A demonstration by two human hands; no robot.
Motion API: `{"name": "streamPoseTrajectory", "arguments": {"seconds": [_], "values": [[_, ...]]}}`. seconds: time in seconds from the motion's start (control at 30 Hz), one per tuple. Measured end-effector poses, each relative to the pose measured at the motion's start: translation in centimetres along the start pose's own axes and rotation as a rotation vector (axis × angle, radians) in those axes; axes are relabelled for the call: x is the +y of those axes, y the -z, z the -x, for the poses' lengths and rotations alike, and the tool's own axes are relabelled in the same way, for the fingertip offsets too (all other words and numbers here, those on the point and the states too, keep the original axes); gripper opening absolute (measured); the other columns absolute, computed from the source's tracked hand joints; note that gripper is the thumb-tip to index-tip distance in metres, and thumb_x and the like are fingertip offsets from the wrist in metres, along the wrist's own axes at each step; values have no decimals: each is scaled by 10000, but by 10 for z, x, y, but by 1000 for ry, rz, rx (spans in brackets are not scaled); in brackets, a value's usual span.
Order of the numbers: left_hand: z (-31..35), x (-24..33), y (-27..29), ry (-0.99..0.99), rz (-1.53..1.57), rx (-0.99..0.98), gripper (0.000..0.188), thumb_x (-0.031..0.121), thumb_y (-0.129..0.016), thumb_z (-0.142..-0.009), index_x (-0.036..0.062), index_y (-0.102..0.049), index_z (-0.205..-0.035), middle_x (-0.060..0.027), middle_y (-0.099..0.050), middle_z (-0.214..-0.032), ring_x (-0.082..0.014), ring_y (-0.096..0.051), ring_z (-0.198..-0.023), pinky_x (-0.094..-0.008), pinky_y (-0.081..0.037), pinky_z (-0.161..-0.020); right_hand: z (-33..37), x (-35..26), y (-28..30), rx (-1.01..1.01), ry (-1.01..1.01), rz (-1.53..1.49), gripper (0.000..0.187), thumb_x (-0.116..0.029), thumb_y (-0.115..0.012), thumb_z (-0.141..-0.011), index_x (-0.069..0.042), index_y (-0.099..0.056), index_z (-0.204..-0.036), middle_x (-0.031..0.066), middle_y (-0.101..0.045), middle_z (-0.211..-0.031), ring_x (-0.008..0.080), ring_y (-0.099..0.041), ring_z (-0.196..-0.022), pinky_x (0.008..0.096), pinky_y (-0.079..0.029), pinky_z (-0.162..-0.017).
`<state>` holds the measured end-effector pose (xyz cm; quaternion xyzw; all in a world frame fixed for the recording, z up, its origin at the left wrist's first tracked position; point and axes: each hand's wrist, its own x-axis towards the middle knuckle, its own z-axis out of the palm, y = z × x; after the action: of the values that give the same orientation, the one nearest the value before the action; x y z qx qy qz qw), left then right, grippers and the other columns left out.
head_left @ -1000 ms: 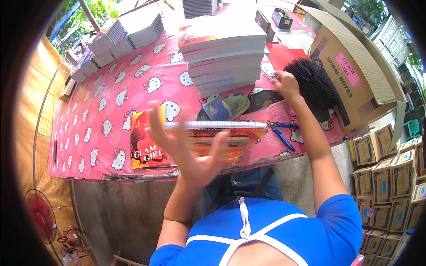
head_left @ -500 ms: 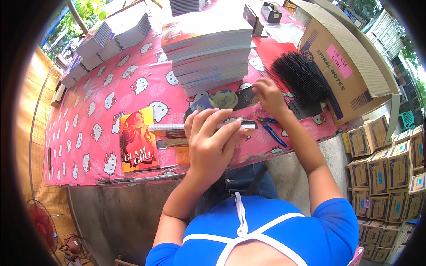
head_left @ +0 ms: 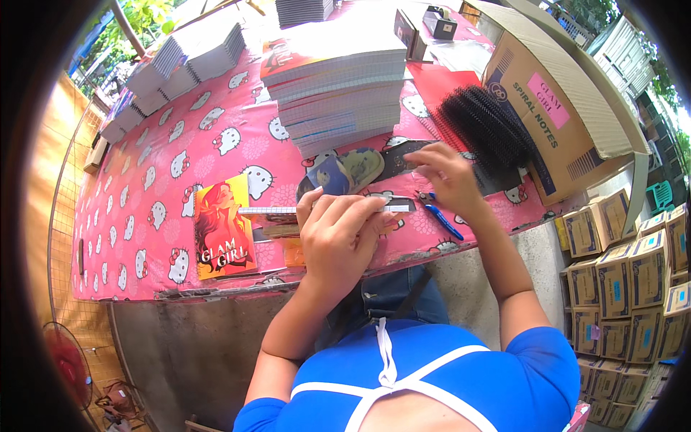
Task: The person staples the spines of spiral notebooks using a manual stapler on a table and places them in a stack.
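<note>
My left hand (head_left: 342, 234) is wrapped round a notebook (head_left: 268, 211) held edge-on above the near table edge, its ruled page edge showing to the left. Much of the notebook is hidden behind my fingers. To the right, my right hand (head_left: 452, 176) hovers with its fingers bent and apart, and I see nothing in it. Just below it lies a pair of blue-handled pliers (head_left: 443, 220). A patterned slipper (head_left: 353, 170) rests on the table behind my left hand. A notebook cover (head_left: 222, 227) in red and yellow lies flat at the left.
A tall stack of notebooks (head_left: 338, 93) stands beyond my hands. Black spiral coils (head_left: 479, 129) lie on red sheets beside a large carton (head_left: 558, 108). More notebook stacks (head_left: 169, 72) sit far left on the pink table cover (head_left: 158, 237). Several boxes (head_left: 626, 281) are piled at right.
My right hand has moved slightly down and nearer, its fingers spreading a little. My left hand and the notebook have shifted slightly down.
</note>
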<state>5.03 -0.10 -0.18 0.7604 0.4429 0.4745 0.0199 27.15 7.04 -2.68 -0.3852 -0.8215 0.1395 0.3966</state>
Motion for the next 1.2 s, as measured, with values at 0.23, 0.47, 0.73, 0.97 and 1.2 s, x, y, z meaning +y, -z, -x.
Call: {"name": "streamPoseTrajectory", "arguments": {"seconds": [0.23,0.47,0.73,0.97,1.2], "values": [[-5,0,0,-15,9,19,166,233,-760,-764,109,-698,-855,-18,-655,-802,-194,-606,-763,-377,-388,-865,14,-40,19,13,46,-218,297,-6,-731,-764,-6,-698,-1060,91,-670,-890,139,-630,-769,259,-499,-678],[-1,-1,3,-22,-1,-13,179,243,-772,-752,113,-707,-857,-12,-648,-795,-193,-600,-754,-375,-391,-851,16,-62,15,30,-190,-349,179,-16,-731,-796,18,-694,-968,89,-699,-878,113,-647,-760,245,-514,-672],[-1,0,2,-27,20,2,169,221,-775,-746,113,-711,-859,-7,-649,-795,-194,-597,-751,-377,-394,-852,14,-39,28,-246,-130,-393,168,-28,-663,-861,21,-679,-1022,74,-673,-832,108,-615,-702,252,-494,-634],[1,-1,1,-14,10,16,205,195,-767,-751,117,-694,-926,-19,-672,-842,-203,-605,-775,-378,-395,-851,1,-91,35,-204,-124,-199,225,-85,-715,-816,9,-646,-1008,96,-611,-855,190,-605,-754,300,-476,-648],[3,-4,2,-42,27,9,197,179,-774,-739,112,-683,-902,-27,-676,-840,-211,-610,-769,-373,-393,-841,1,-96,24,-43,1,-82,239,-34,-715,-780,3,-624,-998,112,-604,-865,252,-613,-779,329,-489,-658]]}}
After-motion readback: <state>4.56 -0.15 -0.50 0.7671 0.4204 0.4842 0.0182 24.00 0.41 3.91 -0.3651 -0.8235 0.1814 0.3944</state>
